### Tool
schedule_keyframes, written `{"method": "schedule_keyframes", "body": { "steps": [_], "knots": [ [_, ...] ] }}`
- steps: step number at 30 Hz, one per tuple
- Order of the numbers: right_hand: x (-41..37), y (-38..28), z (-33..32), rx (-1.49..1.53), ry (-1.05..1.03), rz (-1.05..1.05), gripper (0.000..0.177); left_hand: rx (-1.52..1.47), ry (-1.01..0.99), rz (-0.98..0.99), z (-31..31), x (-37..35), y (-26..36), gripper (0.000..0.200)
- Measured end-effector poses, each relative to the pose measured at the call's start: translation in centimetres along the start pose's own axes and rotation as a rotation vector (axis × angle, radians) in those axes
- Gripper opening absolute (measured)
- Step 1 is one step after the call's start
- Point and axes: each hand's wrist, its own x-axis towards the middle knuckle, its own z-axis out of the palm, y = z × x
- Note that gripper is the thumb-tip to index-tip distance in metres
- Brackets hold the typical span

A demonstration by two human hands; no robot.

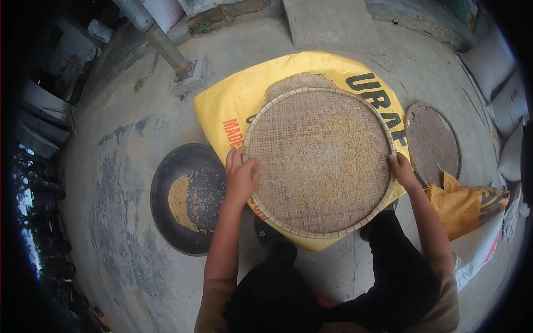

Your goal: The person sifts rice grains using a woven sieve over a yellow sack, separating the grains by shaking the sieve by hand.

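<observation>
A round woven bamboo winnowing tray [272, 144] is held in front of me above a yellow sack. Loose husked-looking grain [338, 161] is spread thinly across its middle and right side. My left hand [241, 176] grips the left rim, thumb over the inner edge and fingers along the outside. On the opposite rim, my right hand [403, 171] is closed, with part of its fingers hidden under the tray. The yellow sack [222, 114] lies flat on the ground with printed letters, and a pile of pale chaff [302, 82] shows on it beyond the tray's far rim.
Left of the tray sits a wide black basin [166, 222] with grain inside. A second woven tray [436, 139] lies at the right, by a crumpled orange-yellow sack [466, 202]. Filled white sacks [491, 61] line the right edge. A metal post [161, 44] stands at upper left.
</observation>
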Motion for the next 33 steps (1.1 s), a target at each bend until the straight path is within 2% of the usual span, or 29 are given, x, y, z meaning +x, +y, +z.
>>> {"method": "schedule_keyframes", "body": {
  "steps": [2,9,11,13,15,16,19,21,23,24,26,33],
  "knots": [
    [0.4,0.6,0.0,-0.036,0.011,-0.026,0.043,0.097,-0.116,0.073,1.5,0.7,0.4,0.018],
    [0.2,0.2,-0.1,-0.021,-0.012,-0.019,0.044,0.133,-0.185,0.130,3.7,0.5,-1.6,0.010],
    [-0.7,-1.0,-0.1,-0.031,0.015,-0.029,0.043,0.013,-0.144,0.078,3.1,0.5,-2.3,0.011],
    [-1.0,-1.3,-0.2,-0.041,0.043,-0.032,0.043,0.247,0.098,-0.252,-0.1,-0.2,-2.1,0.010],
    [-0.9,-1.1,-0.2,-0.024,0.011,-0.022,0.042,0.646,0.493,-0.556,-2.6,-1.1,-2.0,0.011],
    [-0.7,-1.0,-0.2,-0.020,0.011,-0.021,0.042,0.648,0.493,-0.552,-3.2,-1.7,-2.4,0.011],
    [-0.1,-0.2,-0.3,-0.040,0.009,-0.050,0.043,0.734,0.418,-0.439,-3.4,-2.1,-2.8,0.005],
    [0.1,0.4,0.0,-0.023,0.017,-0.077,0.043,0.107,0.124,-0.120,-2.2,-1.3,-2.0,0.005],
    [-0.1,0.2,0.2,-0.013,0.026,-0.058,0.043,-0.005,0.001,0.014,-0.2,-0.4,-0.3,0.008],
    [-0.2,0.0,0.1,-0.006,0.032,-0.042,0.043,-0.009,0.004,0.014,0.7,0.0,0.2,0.008],
    [-0.6,-1.0,-0.1,-0.030,0.014,-0.017,0.043,-0.082,-0.085,0.182,2.5,0.5,0.6,0.010],
    [0.3,0.6,-0.1,-0.024,0.006,-0.037,0.045,-0.035,-0.188,0.168,4.8,1.0,-0.1,0.011]
  ]
}}
